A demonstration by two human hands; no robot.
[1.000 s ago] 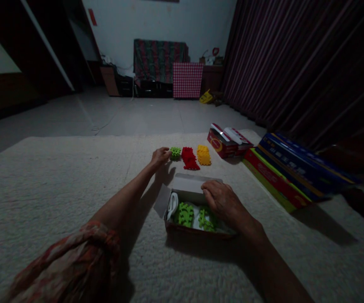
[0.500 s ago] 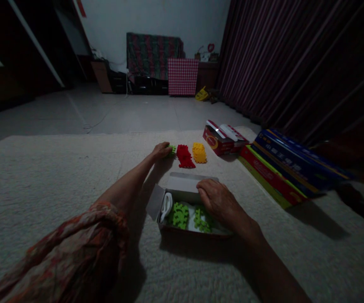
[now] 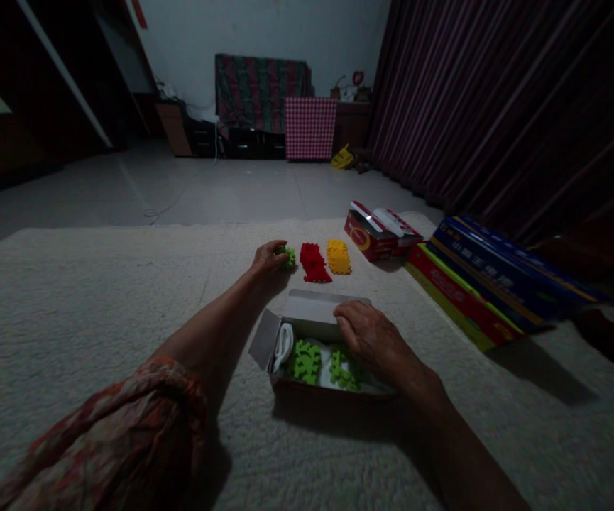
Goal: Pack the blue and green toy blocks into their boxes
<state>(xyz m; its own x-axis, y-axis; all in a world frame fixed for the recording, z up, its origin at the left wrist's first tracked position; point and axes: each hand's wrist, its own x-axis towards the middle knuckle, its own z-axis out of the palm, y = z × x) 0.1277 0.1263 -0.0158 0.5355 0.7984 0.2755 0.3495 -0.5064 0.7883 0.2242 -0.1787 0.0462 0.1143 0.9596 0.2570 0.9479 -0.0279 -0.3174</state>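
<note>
At the far end of my reach, my left hand (image 3: 269,257) is at a green toothed toy piece (image 3: 289,257) on the pale mat. Its thumb and fingers are parted around the piece's left side. Just right of it lie red toothed pieces (image 3: 314,262) and yellow toothed pieces (image 3: 338,257), each colour grouped. Nearer to me stands an open cardboard box (image 3: 313,307). Inside are green gear-like pieces (image 3: 306,360) and a folded white thing (image 3: 284,345) at the left end. My right hand (image 3: 370,337) grips the box's right end, hiding that corner.
A red box (image 3: 373,238) with raised flaps stands beyond the yellow pieces. To the right lies a large blue, red and yellow carton (image 3: 477,280). The quilted mat (image 3: 99,305) meets a tiled floor (image 3: 243,188). A dark curtain (image 3: 445,99) hangs at right.
My left hand has drawn slightly left and its fingers have parted, showing more of the green piece. My right hand keeps its place on the box. The view has shifted a little.
</note>
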